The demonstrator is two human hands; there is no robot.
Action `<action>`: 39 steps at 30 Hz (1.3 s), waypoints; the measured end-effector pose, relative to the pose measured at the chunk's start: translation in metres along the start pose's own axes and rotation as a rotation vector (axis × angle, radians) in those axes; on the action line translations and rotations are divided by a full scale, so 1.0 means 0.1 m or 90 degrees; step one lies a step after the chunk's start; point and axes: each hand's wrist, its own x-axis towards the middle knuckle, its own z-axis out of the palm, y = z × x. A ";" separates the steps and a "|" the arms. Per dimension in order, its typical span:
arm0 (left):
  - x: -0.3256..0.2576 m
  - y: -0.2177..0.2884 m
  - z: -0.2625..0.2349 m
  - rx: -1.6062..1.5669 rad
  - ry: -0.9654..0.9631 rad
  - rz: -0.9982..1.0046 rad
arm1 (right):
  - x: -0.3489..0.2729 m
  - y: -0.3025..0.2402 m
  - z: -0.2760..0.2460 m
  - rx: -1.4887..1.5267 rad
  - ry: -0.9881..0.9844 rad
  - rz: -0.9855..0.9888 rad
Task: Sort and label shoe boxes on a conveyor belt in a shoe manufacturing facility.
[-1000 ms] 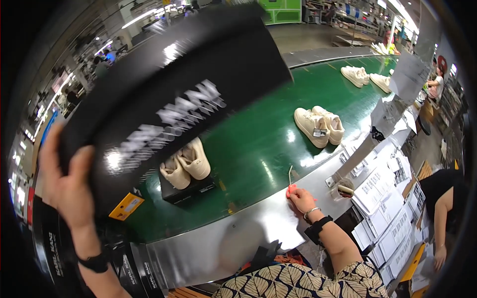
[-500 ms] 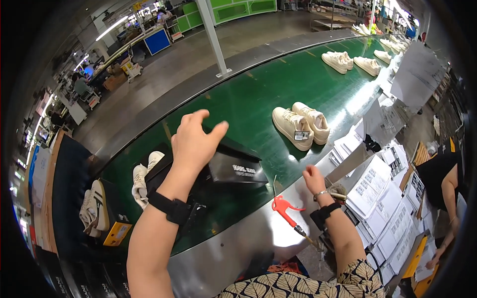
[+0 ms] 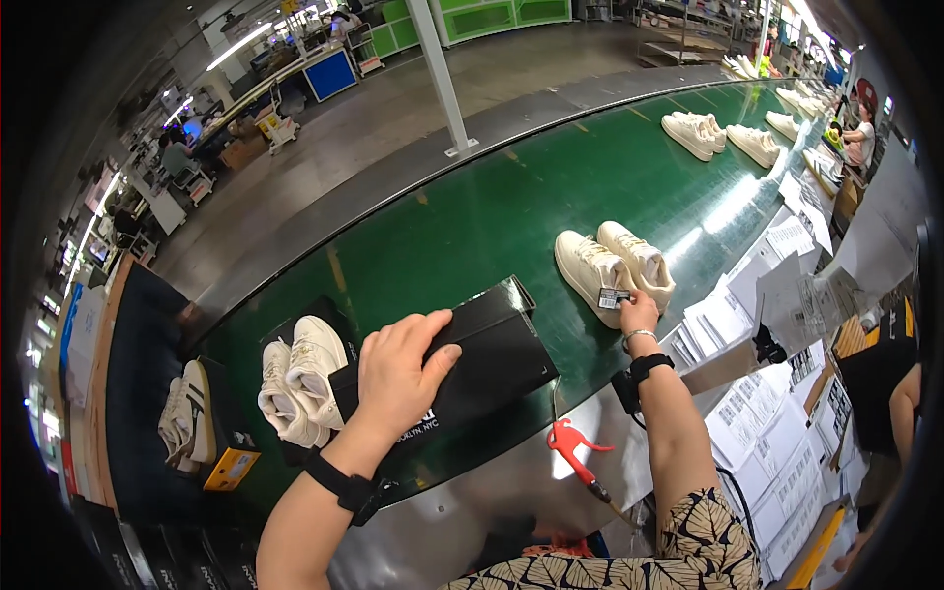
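Note:
My left hand (image 3: 403, 372) lies on a black shoe box (image 3: 482, 356) on the green conveyor, its fingers stretched out over the top. My right hand (image 3: 639, 313) reaches over the belt to a pair of cream sneakers (image 3: 590, 258) standing side by side. Its fingers pinch a small printed tag (image 3: 612, 298) at the heel of the left shoe. To the left of the box, another pair of cream sneakers (image 3: 313, 369) rests over dark box material, partly hidden by the box and my hand.
A red air blow gun (image 3: 570, 447) lies on the metal edge near me. Paper sheets (image 3: 762, 418) cover the right side. Dark-striped sneakers (image 3: 187, 413) sit by a yellow-labelled box at left. More cream sneakers (image 3: 693, 135) stand farther along the belt (image 3: 472, 221).
My right hand has moved forward from the metal edge to the shoe tag. My left hand has come down onto the black box, which now lies flatter, and the left sneakers show more fully.

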 end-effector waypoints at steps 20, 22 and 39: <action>-0.36 0.26 -0.03 -0.193 -0.047 -0.010 | -1.79 -1.54 -1.62 0.615 -0.490 -0.253; -0.41 0.32 -0.02 -0.266 -0.019 -0.045 | -1.90 -1.50 -1.63 0.604 -0.518 -0.240; -0.59 0.27 0.09 -0.130 0.022 0.076 | -1.98 -1.45 -1.56 0.418 -0.442 -0.260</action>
